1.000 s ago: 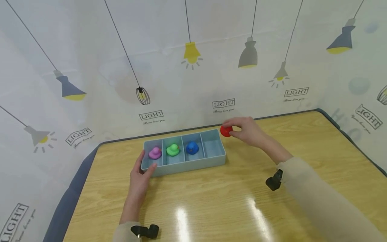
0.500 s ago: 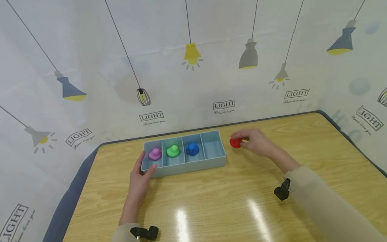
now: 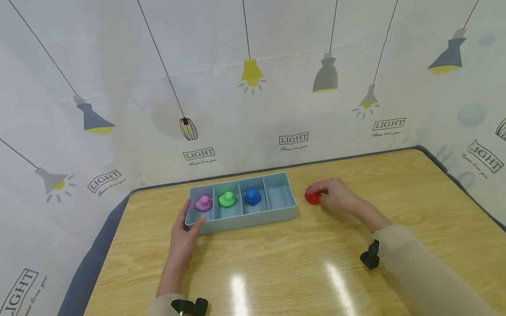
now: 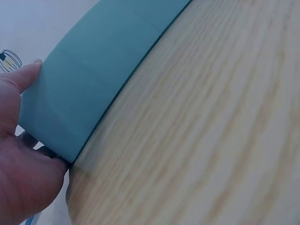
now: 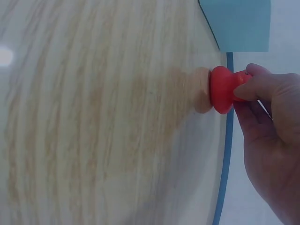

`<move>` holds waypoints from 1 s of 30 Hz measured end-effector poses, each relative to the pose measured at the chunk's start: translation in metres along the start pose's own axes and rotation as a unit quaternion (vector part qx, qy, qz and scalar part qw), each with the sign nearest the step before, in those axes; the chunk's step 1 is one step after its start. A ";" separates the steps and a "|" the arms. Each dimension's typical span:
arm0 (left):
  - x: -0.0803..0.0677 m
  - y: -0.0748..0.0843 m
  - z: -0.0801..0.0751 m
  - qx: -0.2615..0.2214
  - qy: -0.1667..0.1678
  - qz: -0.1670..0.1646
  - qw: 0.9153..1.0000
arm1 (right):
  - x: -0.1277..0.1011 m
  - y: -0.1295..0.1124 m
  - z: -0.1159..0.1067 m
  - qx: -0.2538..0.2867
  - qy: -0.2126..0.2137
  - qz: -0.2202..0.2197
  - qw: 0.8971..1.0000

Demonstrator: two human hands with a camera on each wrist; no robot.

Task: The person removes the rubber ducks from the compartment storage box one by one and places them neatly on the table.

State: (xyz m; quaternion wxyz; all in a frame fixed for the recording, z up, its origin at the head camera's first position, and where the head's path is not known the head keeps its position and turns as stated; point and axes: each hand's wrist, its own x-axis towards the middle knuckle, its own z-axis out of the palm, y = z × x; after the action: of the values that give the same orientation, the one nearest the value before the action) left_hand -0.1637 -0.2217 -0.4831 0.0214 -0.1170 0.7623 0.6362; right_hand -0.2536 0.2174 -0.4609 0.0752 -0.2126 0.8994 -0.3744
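My right hand point(image 3: 340, 195) pinches a red toy duck point(image 5: 222, 90) by its head between thumb and fingers, just right of the tray. In the right wrist view the duck's base is close over the wood, with its reflection beside it. My left hand point(image 3: 183, 239) grips the left end of a pale blue divided tray point(image 3: 245, 223), thumb at the front rim and fingers round the far side. A purple duck point(image 3: 204, 203), a green duck point(image 3: 227, 199) and a blue duck point(image 3: 252, 197) sit one per compartment from the left. The rightmost compartment point(image 3: 280, 193) holds nothing.
The tray stands near the back edge of a wooden table point(image 3: 276, 263). Behind it rises a pale wall covering point(image 3: 221, 109) printed with lamps. Each sleeve carries a black wrist camera point(image 3: 370, 255).
My right hand has carried the red duck from beside the tray's far right corner, rightward and nearer to me, down close to the table. My left hand keeps its grip on the tray.
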 end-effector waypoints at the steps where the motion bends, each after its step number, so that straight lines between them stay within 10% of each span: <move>1: 0.000 0.000 0.000 0.000 0.000 -0.001 1.000 | 0.000 0.000 0.001 -0.001 0.000 0.002 1.000; 19: 0.004 -0.001 0.001 0.010 0.003 0.012 1.000 | 0.003 0.004 0.008 -0.002 0.013 -0.021 1.000; 30: 0.003 -0.001 -0.001 0.003 -0.003 0.005 1.000 | 0.004 -0.006 0.002 0.097 0.018 -0.003 0.995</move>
State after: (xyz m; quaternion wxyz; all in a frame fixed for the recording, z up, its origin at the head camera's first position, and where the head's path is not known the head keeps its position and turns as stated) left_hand -0.1666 -0.2237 -0.4845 0.0209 -0.1117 0.7648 0.6342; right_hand -0.2551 0.2105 -0.4578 0.0778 -0.2002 0.8593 -0.4642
